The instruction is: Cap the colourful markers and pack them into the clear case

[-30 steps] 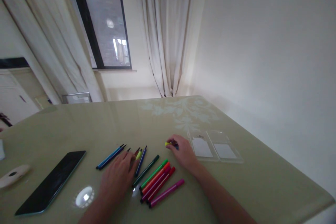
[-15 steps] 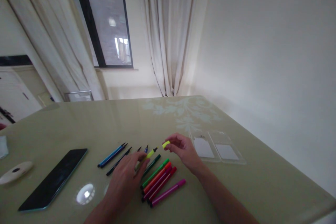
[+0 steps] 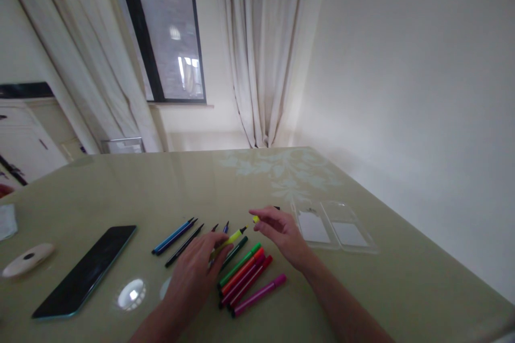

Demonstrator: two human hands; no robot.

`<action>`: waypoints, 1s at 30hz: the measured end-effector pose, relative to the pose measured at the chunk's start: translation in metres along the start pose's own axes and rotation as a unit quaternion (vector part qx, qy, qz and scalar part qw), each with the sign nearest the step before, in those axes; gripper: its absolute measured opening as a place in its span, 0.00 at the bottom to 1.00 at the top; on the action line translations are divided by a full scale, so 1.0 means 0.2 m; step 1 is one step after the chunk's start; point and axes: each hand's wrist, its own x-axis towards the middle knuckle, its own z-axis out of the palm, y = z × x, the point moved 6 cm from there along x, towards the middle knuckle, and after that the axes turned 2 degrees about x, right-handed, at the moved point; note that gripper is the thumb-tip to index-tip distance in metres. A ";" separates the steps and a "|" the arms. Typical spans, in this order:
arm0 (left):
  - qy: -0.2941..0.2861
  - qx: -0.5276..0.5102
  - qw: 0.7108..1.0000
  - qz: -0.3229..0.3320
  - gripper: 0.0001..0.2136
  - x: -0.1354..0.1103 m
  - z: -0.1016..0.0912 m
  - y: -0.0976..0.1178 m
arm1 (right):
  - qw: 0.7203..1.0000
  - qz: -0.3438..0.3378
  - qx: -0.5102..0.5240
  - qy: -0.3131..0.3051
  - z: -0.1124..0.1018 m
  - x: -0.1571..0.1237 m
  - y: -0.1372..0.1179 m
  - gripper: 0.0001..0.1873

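My left hand (image 3: 197, 260) is closed around a yellow marker (image 3: 235, 236), whose dark nib points up and to the right, uncapped. Between the thumb and fingers of my right hand (image 3: 279, 230) is a small yellow marker cap (image 3: 256, 218), partly covered by the fingers. A small dark end (image 3: 277, 207) shows just behind that hand; what it belongs to is hidden. Below the hands lie capped markers: a dark green one (image 3: 240, 249), a bright green one (image 3: 241, 263), an orange one (image 3: 243, 270), a red one (image 3: 253, 280) and a magenta one (image 3: 259, 295).
Uncapped blue markers (image 3: 173, 237) and a black marker (image 3: 183, 246) lie left of my left hand. A dark tablet or phone (image 3: 86, 270) and a white oval object (image 3: 28, 260) are further left. An opened clear plastic case (image 3: 333, 228) lies on the right of the table (image 3: 193, 182).
My right hand's fingers have shifted over the yellow cap, covering more of it. A dark end now shows behind that hand. My left hand still holds the yellow marker.
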 end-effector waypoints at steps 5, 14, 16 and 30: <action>-0.003 -0.004 1.000 -0.008 0.13 0.00 -0.01 0.00 | 1.000 0.002 0.009 0.014 0.00 0.00 0.03 0.15; -0.024 -0.026 0.999 0.018 0.11 0.01 0.00 0.03 | 0.999 0.010 -0.031 -0.002 0.03 -0.01 0.02 0.13; -0.028 -0.035 0.999 0.027 0.11 0.01 0.00 0.04 | 0.999 0.018 -0.046 0.000 0.04 -0.02 0.03 0.11; -0.054 -0.026 0.997 0.040 0.13 -0.02 0.05 0.05 | 0.996 0.023 -0.088 -0.019 0.05 0.00 0.04 0.15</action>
